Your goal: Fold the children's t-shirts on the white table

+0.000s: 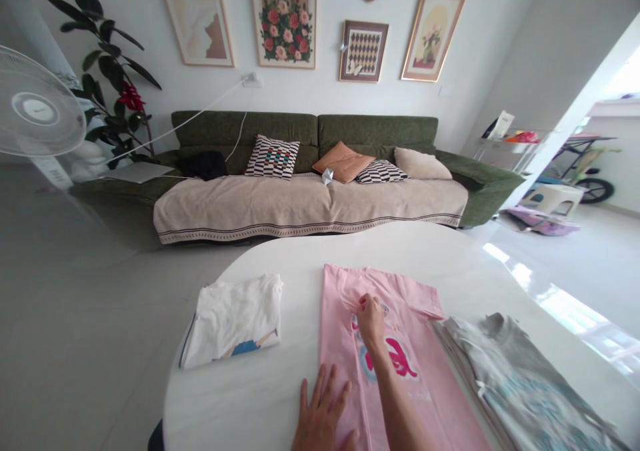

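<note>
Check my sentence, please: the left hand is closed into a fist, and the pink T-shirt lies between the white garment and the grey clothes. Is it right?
One part is wrong: in the head view, the left hand is open and spread out. The pink T-shirt does lie between the white garment and the grey clothes.

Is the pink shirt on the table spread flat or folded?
Partly folded: the pink shirt has its left side turned inward, leaving a straight edge without a sleeve, while the right-hand sleeve sticks out.
</note>
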Tool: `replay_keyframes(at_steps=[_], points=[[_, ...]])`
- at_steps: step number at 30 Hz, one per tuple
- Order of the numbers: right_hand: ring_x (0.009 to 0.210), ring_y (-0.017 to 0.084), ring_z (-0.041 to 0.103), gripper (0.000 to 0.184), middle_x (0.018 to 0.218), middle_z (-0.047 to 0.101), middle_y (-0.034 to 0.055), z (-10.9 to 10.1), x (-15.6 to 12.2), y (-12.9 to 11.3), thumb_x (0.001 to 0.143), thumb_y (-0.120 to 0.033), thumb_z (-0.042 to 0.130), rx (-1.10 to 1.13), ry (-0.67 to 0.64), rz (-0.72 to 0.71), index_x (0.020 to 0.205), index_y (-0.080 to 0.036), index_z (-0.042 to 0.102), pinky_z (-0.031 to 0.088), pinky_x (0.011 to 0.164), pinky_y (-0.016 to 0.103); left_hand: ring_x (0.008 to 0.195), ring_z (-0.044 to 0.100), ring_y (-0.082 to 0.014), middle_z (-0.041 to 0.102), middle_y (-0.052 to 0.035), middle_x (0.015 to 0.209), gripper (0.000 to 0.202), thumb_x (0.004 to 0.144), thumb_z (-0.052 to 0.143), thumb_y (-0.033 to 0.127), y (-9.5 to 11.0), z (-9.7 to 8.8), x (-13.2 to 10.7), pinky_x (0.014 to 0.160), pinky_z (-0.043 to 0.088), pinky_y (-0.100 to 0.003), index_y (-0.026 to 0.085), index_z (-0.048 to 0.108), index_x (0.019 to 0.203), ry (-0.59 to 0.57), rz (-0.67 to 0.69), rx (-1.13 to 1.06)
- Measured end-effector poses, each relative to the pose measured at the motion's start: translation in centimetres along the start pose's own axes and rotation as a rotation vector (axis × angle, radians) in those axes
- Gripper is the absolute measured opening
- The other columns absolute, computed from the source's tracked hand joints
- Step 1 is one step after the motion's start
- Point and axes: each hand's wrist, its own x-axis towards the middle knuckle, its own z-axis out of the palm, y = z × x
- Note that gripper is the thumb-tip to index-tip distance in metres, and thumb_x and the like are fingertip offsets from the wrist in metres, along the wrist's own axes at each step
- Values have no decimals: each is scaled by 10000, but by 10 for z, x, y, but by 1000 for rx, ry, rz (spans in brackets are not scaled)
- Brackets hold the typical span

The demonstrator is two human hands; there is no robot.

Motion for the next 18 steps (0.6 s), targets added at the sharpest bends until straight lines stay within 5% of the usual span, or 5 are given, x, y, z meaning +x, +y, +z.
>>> replay_keyframes(at_steps=[5, 11, 18], points=[[980, 254, 506, 351, 996, 558, 192, -5, 4, -12, 815, -144, 279, -116, -51, -36, 985, -98, 582, 356, 805, 338, 1237, 339, -288, 329, -44, 1389, 701, 720, 521, 498, 5, 5, 1, 974, 217, -501, 346, 247, 1347, 52, -19, 10], [1304, 234, 171, 509, 1421, 268, 56, 27, 13, -49, 849, -437, 311, -136, -317, -328, 1308, -225, 360, 198, 1007, 407, 1234, 348, -296, 435, -56, 1328, 575, 707, 553, 507, 15, 8, 4, 1010, 166, -519, 343, 442, 1247, 139, -133, 46], [1319, 335, -53, 695, 1475, 51, 20, 65, 46, -69, 780, -656, 249, -171, -436, -336, 1377, -315, 148, 53, 968, 614, 1175, 446, -215, 534, 19, 1231, 532, 812, 502, 208, 9, 19, 5, 1016, 217, -478, 468, 353, 1253, 285, -95, 194]])
